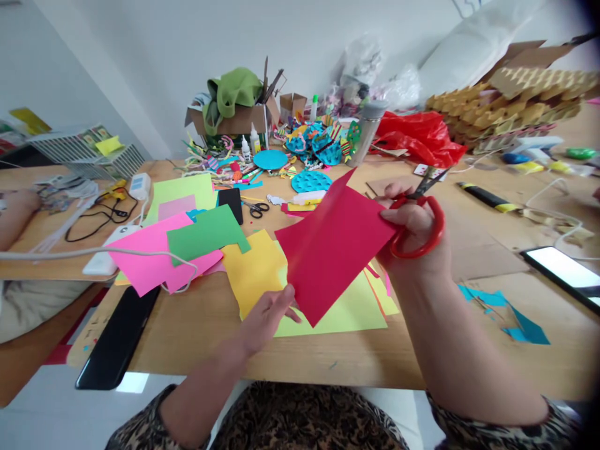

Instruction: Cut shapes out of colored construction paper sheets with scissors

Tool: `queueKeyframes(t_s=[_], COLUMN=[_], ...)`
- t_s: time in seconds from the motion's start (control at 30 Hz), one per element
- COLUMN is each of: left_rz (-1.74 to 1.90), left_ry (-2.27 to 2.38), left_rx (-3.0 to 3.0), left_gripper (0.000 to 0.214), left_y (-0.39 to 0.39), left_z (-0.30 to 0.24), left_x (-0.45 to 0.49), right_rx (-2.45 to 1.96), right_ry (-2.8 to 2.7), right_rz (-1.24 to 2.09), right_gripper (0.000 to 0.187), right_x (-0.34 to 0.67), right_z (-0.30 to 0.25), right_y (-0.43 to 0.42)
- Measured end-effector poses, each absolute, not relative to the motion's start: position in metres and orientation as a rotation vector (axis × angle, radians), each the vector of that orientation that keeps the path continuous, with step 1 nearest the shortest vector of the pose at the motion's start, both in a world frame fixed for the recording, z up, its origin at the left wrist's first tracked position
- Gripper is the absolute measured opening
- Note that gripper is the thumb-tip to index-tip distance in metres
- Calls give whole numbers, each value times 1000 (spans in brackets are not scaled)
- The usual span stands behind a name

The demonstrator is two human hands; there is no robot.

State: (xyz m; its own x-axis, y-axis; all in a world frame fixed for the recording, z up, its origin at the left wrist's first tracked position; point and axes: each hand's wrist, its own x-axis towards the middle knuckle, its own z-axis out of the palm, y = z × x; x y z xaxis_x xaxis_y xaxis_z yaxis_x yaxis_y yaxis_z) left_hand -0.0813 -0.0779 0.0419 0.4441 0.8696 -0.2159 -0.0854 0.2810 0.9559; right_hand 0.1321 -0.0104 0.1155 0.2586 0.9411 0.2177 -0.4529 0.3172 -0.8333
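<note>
A folded sheet of red paper (338,240) is held up over the table between my two hands. My left hand (268,314) pinches its lower left edge between thumb and fingers. At the sheet's upper right corner, my right hand (409,215) grips the paper and also carries red-handled scissors (437,234), their blades pointing up and away to the right. Beneath the red sheet lie a yellow-green sheet (344,312) and a yellow sheet (255,265). To their left, a cut green sheet (206,232) rests on pink paper (140,253).
Black-handled scissors (257,209) and blue discs (270,159) lie farther back. A clear bottle (368,134) stands beside a red plastic bag (419,137). Blue scraps (527,325) and a phone (567,269) are on the right. Another person's arm (19,215) rests at far left.
</note>
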Motion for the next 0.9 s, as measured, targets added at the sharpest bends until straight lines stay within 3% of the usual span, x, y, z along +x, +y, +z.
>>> queueKeyframes(t_s=[0.1, 0.23, 0.43, 0.63, 0.8, 0.9], left_rz=[653, 824, 963, 1461, 1487, 1434], left_ry=[550, 458, 728, 740, 756, 730], left_rx=[507, 148, 186, 455, 506, 440], left_gripper=[71, 65, 29, 34, 36, 36], left_y=[-67, -43, -11, 11, 17, 19], left_z=[42, 39, 40, 49, 36, 28], left_x=[-59, -50, -50, -51, -60, -66], right_rx=[-714, -746, -850, -1070, -1333, -1525], right_ry=[-823, -827, -896, -877, -995, -1159], right_rz=[1057, 1170, 1255, 1045, 880, 710], right_gripper=[22, 26, 22, 27, 42, 38], right_x=[132, 145, 176, 190, 184, 183], right_z=[128, 138, 118, 71, 49, 40], right_y=[-18, -32, -38, -14, 2, 5])
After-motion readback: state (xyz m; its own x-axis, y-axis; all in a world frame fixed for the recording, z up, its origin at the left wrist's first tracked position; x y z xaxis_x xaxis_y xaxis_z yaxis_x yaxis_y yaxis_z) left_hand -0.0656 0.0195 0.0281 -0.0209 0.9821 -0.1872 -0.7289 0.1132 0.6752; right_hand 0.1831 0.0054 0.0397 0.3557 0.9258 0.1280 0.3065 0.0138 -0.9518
